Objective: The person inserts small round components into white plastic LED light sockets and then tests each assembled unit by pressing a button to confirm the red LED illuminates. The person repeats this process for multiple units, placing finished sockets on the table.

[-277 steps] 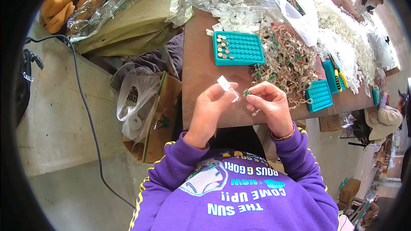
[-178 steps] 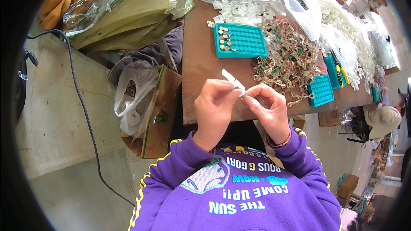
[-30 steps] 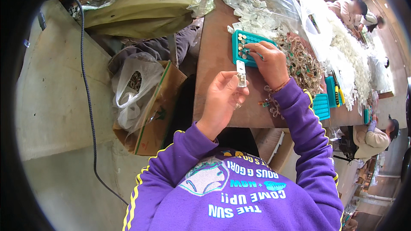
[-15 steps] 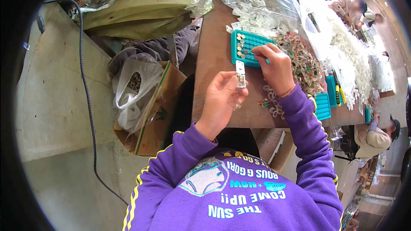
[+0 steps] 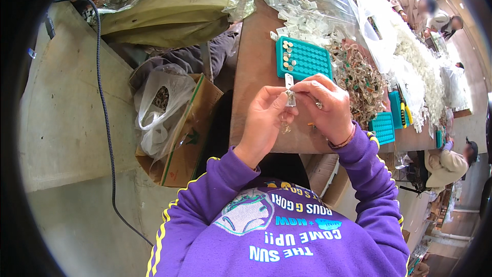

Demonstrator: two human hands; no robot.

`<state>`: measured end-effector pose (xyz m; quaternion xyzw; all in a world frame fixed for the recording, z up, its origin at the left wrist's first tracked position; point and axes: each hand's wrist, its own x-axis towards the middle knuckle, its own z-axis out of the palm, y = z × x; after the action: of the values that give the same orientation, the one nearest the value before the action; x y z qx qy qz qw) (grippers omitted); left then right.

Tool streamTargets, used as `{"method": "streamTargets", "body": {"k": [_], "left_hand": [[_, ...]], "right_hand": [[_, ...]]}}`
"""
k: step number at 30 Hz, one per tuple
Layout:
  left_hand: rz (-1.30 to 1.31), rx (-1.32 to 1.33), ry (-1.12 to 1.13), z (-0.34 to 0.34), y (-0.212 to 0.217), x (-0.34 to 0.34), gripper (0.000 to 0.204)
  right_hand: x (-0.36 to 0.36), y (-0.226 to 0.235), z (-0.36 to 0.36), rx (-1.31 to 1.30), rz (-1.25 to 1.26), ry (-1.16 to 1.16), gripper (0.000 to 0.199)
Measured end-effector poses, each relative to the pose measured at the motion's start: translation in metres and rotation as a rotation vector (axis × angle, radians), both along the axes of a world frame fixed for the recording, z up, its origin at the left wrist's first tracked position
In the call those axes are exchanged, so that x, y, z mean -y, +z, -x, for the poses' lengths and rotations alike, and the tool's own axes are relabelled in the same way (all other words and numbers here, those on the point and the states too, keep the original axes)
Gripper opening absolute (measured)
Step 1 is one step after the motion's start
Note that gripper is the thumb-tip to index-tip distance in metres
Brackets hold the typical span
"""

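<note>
My left hand (image 5: 266, 115) and my right hand (image 5: 328, 103) meet above the near edge of the brown table (image 5: 253, 87). Together they pinch a small white strip-shaped part (image 5: 289, 90) with a metal piece on it, held upright between the fingertips. Just beyond the hands lies a teal tray (image 5: 303, 60) with a grid of holes; several small round metal pieces sit in its left rows. To the right of it spreads a heap of small metal and green parts (image 5: 361, 82).
Two more teal trays (image 5: 383, 127) (image 5: 396, 109) lie at the right. Clear bags of white parts (image 5: 307, 5) stand at the back. A cardboard box with a plastic bag (image 5: 164, 118) sits on the floor at left, beside a black cable (image 5: 105, 123). Other people (image 5: 417, 7) (image 5: 451, 161) work further along.
My right hand has come back from the teal tray to my left hand, and both now hold the white part. Several seconds ago both hands held it lower over the table.
</note>
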<state>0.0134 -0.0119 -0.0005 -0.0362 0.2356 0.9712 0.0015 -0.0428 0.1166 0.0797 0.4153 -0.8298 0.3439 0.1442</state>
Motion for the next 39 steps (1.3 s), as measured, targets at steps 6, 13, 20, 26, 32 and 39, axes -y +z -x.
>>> {"method": "streamTargets", "body": {"k": [6,13,20,26,32,39], "left_hand": [[0.036,-0.021,-0.01,0.0,-0.001,0.001,0.014],[0.063,-0.02,-0.039,-0.001,-0.002,0.001,0.015],[0.067,-0.018,-0.035,-0.002,-0.001,0.001,0.016],[0.133,-0.014,-0.047,-0.003,0.001,0.002,0.016],[0.123,-0.02,-0.038,-0.002,0.0,0.002,0.015],[0.089,-0.011,0.001,0.0,-0.004,0.0,0.016]], "right_hand": [[-0.002,-0.004,-0.004,-0.042,0.003,-0.027,0.018],[-0.001,-0.005,-0.005,0.003,0.013,-0.046,0.017],[-0.006,-0.001,-0.003,0.19,-0.002,-0.02,0.012],[-0.008,0.005,0.004,0.303,0.013,0.053,0.011],[-0.007,0.006,-0.004,0.231,-0.067,-0.011,0.01],[-0.002,-0.005,-0.013,-0.061,-0.059,-0.037,0.016]]}}
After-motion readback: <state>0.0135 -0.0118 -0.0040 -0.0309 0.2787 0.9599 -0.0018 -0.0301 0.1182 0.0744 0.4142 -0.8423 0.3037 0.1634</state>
